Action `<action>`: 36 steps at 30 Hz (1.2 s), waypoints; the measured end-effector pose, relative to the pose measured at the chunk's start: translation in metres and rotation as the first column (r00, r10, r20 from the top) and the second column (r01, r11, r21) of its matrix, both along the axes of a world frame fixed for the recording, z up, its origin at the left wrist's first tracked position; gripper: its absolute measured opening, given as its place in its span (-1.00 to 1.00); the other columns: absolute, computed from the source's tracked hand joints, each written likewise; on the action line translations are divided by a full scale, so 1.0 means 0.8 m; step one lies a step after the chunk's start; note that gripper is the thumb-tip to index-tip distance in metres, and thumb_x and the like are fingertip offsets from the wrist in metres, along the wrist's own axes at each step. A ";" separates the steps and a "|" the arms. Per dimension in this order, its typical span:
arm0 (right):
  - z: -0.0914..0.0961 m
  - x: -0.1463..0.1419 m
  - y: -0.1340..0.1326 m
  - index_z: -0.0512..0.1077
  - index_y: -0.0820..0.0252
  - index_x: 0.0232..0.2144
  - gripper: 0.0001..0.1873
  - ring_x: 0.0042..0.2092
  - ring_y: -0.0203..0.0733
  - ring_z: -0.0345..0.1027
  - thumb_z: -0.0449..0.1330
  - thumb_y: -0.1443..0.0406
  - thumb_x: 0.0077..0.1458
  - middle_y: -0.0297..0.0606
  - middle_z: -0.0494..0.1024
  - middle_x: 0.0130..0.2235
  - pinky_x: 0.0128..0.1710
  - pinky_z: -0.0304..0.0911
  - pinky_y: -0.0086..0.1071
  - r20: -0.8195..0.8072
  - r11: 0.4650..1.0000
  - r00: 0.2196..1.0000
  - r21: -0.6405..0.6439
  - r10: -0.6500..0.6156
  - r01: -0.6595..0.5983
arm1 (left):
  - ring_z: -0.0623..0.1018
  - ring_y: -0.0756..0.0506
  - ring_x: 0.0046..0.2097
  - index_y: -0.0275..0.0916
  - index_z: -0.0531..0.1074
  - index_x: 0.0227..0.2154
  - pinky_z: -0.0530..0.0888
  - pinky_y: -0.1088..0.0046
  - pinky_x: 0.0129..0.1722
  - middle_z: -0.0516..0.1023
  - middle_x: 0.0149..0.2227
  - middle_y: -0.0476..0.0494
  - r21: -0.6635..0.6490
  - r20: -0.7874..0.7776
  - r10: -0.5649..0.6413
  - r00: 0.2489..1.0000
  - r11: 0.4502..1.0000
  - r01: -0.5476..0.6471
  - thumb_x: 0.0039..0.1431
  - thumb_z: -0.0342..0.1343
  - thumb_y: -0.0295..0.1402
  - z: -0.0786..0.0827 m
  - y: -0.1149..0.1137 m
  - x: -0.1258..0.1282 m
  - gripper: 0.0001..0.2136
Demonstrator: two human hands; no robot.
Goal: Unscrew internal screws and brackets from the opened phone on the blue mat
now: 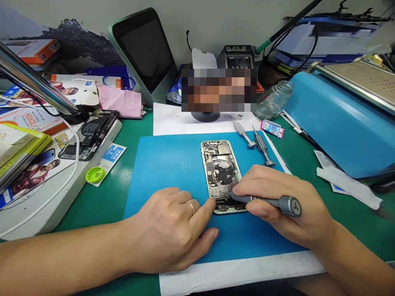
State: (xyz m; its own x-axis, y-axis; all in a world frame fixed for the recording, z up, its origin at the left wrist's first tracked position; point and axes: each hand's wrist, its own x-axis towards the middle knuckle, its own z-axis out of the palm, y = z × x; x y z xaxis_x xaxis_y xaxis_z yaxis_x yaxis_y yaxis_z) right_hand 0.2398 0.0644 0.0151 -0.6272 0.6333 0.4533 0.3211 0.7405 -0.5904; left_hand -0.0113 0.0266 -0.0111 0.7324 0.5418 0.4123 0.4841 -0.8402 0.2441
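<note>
An opened phone [220, 172] lies face down on a blue mat [173, 164], its boards and parts exposed. My right hand [277, 201] is closed round a grey screwdriver [271, 201] whose tip rests on the phone's lower end. My left hand [173, 226] lies on the mat with its fingers curled, and one fingertip presses the phone's lower left corner. That hand wears a ring.
Two more screwdrivers [261, 144] lie at the mat's far right. Behind stand a glass jar [274, 98], a tablet-like screen [145, 49] and a soldering station [239, 57]. Another dismantled phone [89, 133] and a green cap [95, 174] sit left; a blue machine [336, 123] fills the right.
</note>
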 end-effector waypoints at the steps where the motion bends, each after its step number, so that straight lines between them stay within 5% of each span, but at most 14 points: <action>1: 0.000 0.000 0.000 0.52 0.15 -0.21 -0.67 -0.32 -0.23 0.47 0.08 0.10 0.46 -0.23 0.60 -0.34 -0.27 0.41 -0.38 0.000 1.000 1.000 -0.002 -0.001 0.001 | 0.50 -0.14 -0.52 -0.51 0.52 0.02 0.39 0.21 -0.62 0.55 -0.47 -0.08 0.002 0.000 0.002 1.000 1.000 -0.002 0.47 0.01 -0.32 0.000 0.000 0.000 -0.67; 36: 0.000 0.002 -0.001 0.52 0.17 -0.20 -0.65 -0.33 -0.24 0.45 0.06 0.09 0.46 -0.23 0.58 -0.37 -0.31 0.39 -0.38 0.006 0.998 0.998 -0.031 0.063 -0.063 | 0.48 -0.14 -0.53 -0.52 0.54 0.00 0.35 0.20 -0.63 0.54 -0.49 -0.07 0.008 -0.004 0.000 1.000 1.000 0.000 0.45 0.04 -0.31 0.000 -0.001 0.000 -0.67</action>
State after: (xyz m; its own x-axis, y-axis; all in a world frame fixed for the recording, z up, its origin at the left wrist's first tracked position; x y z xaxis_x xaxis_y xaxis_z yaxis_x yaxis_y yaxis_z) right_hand 0.2416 0.0639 0.0150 -0.6696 0.6058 0.4296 0.2786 0.7411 -0.6109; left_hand -0.0114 0.0261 -0.0108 0.7341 0.5384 0.4138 0.4851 -0.8422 0.2353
